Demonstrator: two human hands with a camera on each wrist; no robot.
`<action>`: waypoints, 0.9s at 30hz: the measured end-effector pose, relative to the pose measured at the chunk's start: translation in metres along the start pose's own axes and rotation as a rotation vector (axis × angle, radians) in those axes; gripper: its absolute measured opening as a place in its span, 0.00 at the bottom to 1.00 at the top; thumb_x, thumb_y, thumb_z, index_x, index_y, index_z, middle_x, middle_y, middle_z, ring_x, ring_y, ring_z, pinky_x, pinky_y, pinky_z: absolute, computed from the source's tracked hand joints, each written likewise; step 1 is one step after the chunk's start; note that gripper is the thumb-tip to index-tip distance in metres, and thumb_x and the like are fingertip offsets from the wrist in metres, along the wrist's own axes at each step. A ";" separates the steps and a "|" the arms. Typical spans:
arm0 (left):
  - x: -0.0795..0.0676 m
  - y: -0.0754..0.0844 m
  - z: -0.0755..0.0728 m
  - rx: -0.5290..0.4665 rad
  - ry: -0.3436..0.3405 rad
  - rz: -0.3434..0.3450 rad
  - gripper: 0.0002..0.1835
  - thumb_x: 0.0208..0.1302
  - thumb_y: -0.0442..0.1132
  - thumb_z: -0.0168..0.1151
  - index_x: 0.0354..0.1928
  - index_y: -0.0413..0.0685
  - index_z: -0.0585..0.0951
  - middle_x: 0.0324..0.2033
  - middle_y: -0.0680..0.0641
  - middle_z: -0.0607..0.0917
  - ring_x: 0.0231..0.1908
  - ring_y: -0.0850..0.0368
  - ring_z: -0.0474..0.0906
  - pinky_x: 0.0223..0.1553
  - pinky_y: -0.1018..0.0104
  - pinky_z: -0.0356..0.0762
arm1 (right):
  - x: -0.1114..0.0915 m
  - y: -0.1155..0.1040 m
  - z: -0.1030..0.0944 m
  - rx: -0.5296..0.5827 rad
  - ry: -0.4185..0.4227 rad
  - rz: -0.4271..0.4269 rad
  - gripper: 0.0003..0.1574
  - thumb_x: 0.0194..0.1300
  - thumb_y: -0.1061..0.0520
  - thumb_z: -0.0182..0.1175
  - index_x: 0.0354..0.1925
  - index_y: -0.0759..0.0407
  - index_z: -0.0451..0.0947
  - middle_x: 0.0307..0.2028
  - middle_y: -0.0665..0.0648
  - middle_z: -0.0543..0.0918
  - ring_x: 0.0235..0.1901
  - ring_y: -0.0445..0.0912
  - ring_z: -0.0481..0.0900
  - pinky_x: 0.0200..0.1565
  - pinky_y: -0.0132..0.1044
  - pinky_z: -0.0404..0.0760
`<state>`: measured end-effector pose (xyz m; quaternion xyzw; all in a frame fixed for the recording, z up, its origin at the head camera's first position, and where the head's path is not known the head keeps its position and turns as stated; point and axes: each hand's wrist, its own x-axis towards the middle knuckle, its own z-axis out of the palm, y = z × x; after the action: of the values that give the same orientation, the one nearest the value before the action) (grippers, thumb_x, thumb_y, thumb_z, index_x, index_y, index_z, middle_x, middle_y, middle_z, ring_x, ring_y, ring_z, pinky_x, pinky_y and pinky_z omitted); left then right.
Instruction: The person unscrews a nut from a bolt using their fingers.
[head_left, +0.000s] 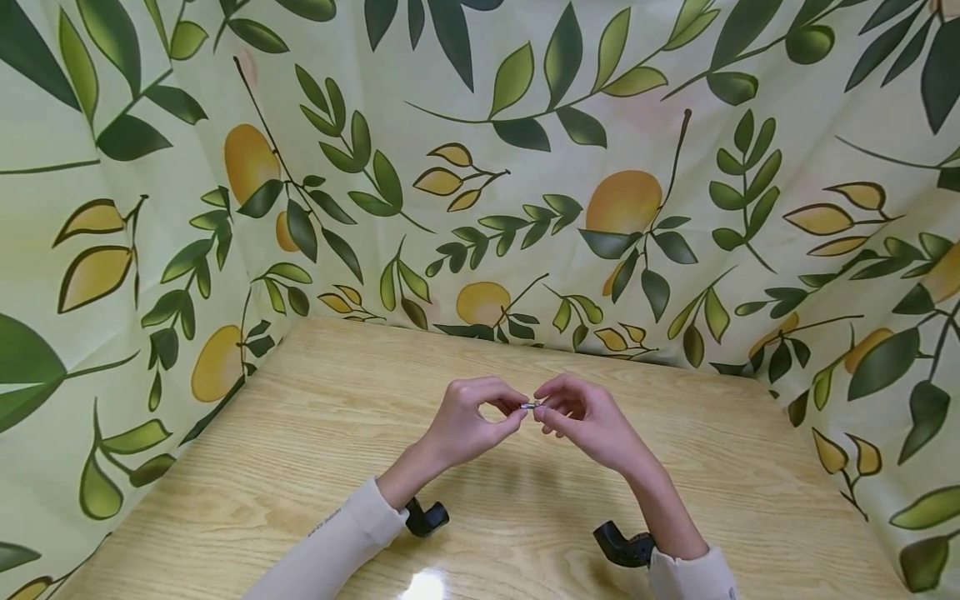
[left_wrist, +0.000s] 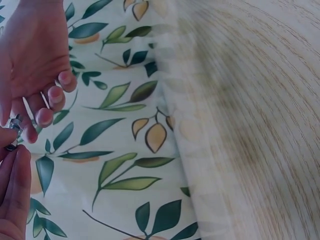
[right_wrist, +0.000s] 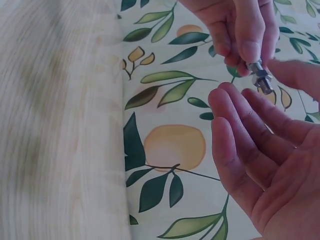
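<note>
My left hand (head_left: 472, 421) pinches a small silvery metal bolt (right_wrist: 263, 81) between thumb and fingertips, above the table. The bolt's threaded end and a hex nut (right_wrist: 260, 76) on it stick out toward my right hand (head_left: 588, 421). The right hand's fingers lie loosely spread around that free end, with the thumb close to the nut; whether it touches is unclear. In the left wrist view, the bolt (left_wrist: 16, 122) is partly hidden by the left fingertips.
Both hands are over a light wood-grain table (head_left: 337, 400). A cloth (head_left: 465, 250) printed with leaves and fruit hangs behind and at both sides. Black curved mounts (head_left: 624, 546) sit at both wrists, and a bright glare spot lies near the front.
</note>
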<state>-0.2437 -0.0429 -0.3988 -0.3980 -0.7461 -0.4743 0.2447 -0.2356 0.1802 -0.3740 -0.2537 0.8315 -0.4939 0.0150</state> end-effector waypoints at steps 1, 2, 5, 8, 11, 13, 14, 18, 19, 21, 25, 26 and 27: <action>0.000 0.000 0.000 0.003 0.002 0.006 0.05 0.60 0.29 0.72 0.37 0.44 0.90 0.32 0.48 0.91 0.31 0.64 0.88 0.38 0.77 0.85 | 0.000 0.000 0.000 0.002 -0.013 0.004 0.13 0.73 0.57 0.64 0.51 0.63 0.80 0.37 0.61 0.88 0.32 0.47 0.87 0.35 0.41 0.88; 0.000 0.000 0.000 0.006 0.005 0.011 0.04 0.60 0.29 0.72 0.37 0.44 0.90 0.31 0.48 0.91 0.31 0.64 0.88 0.38 0.78 0.85 | 0.000 0.000 0.000 0.003 -0.027 0.007 0.13 0.75 0.56 0.62 0.51 0.63 0.81 0.38 0.62 0.88 0.32 0.47 0.87 0.36 0.41 0.88; 0.000 -0.001 0.000 0.011 0.011 0.025 0.04 0.61 0.29 0.72 0.37 0.43 0.90 0.31 0.48 0.91 0.30 0.64 0.88 0.38 0.78 0.85 | 0.000 -0.001 0.000 0.012 -0.062 0.003 0.15 0.78 0.55 0.58 0.51 0.65 0.81 0.40 0.64 0.87 0.34 0.47 0.87 0.36 0.40 0.89; 0.001 -0.001 0.000 0.011 0.016 0.026 0.04 0.60 0.28 0.72 0.37 0.43 0.90 0.31 0.48 0.91 0.30 0.64 0.88 0.38 0.78 0.85 | 0.000 -0.001 0.000 0.012 -0.059 0.001 0.15 0.78 0.56 0.58 0.51 0.67 0.81 0.40 0.64 0.87 0.34 0.45 0.87 0.36 0.38 0.88; 0.001 0.000 0.000 0.012 0.016 0.022 0.05 0.60 0.28 0.72 0.37 0.43 0.90 0.31 0.48 0.91 0.30 0.64 0.88 0.38 0.78 0.85 | 0.000 -0.002 0.001 0.008 -0.039 0.005 0.15 0.76 0.56 0.60 0.50 0.68 0.81 0.40 0.61 0.87 0.34 0.44 0.86 0.36 0.37 0.88; 0.001 0.000 0.000 0.014 0.015 0.022 0.05 0.60 0.28 0.72 0.37 0.43 0.90 0.31 0.48 0.91 0.30 0.64 0.88 0.38 0.78 0.85 | 0.000 -0.001 0.001 0.012 -0.031 0.001 0.14 0.74 0.57 0.62 0.50 0.67 0.80 0.39 0.61 0.87 0.33 0.44 0.86 0.36 0.39 0.88; 0.001 0.000 0.000 0.016 0.014 0.022 0.05 0.60 0.28 0.72 0.37 0.43 0.90 0.31 0.48 0.91 0.30 0.64 0.87 0.38 0.78 0.85 | 0.000 -0.001 0.001 0.014 -0.027 -0.001 0.13 0.74 0.58 0.63 0.49 0.67 0.80 0.38 0.60 0.87 0.33 0.44 0.86 0.36 0.40 0.88; 0.001 0.001 0.000 0.018 0.013 0.028 0.05 0.59 0.27 0.72 0.36 0.42 0.90 0.30 0.48 0.91 0.30 0.64 0.87 0.38 0.78 0.85 | 0.000 -0.002 0.002 0.012 -0.007 -0.013 0.10 0.70 0.60 0.66 0.47 0.63 0.80 0.35 0.58 0.87 0.32 0.44 0.86 0.36 0.42 0.88; 0.001 0.001 0.000 0.018 0.013 0.029 0.05 0.59 0.27 0.72 0.36 0.42 0.90 0.30 0.48 0.91 0.30 0.63 0.87 0.38 0.78 0.85 | 0.000 -0.002 0.002 0.009 -0.003 -0.014 0.09 0.70 0.61 0.66 0.47 0.62 0.80 0.35 0.58 0.87 0.31 0.44 0.86 0.36 0.41 0.88; 0.001 0.001 0.000 0.014 0.012 0.029 0.05 0.59 0.27 0.72 0.36 0.42 0.90 0.31 0.48 0.91 0.30 0.63 0.87 0.37 0.77 0.85 | 0.000 -0.003 0.003 0.003 0.006 -0.016 0.09 0.69 0.62 0.66 0.46 0.60 0.80 0.35 0.57 0.87 0.32 0.45 0.87 0.36 0.39 0.88; 0.001 0.002 0.000 0.010 0.013 0.034 0.05 0.59 0.27 0.72 0.36 0.42 0.90 0.31 0.48 0.91 0.30 0.63 0.87 0.38 0.77 0.85 | 0.000 -0.003 0.002 -0.008 0.005 -0.002 0.10 0.69 0.60 0.67 0.48 0.60 0.81 0.36 0.59 0.87 0.32 0.47 0.87 0.36 0.39 0.88; 0.001 0.001 0.000 0.009 0.013 0.036 0.06 0.59 0.27 0.72 0.36 0.42 0.90 0.31 0.48 0.91 0.30 0.63 0.87 0.38 0.78 0.85 | 0.000 -0.003 0.002 -0.010 0.000 0.004 0.11 0.70 0.58 0.66 0.48 0.60 0.81 0.37 0.59 0.87 0.33 0.48 0.87 0.36 0.40 0.88; 0.001 0.001 0.001 0.010 0.015 0.039 0.06 0.59 0.27 0.72 0.36 0.42 0.90 0.31 0.48 0.91 0.30 0.63 0.87 0.37 0.78 0.85 | 0.000 -0.003 0.002 -0.012 -0.008 0.010 0.11 0.71 0.56 0.66 0.49 0.60 0.81 0.37 0.60 0.87 0.33 0.47 0.87 0.36 0.40 0.88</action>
<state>-0.2429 -0.0419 -0.3979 -0.4078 -0.7386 -0.4688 0.2614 -0.2337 0.1777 -0.3726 -0.2516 0.8357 -0.4878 0.0194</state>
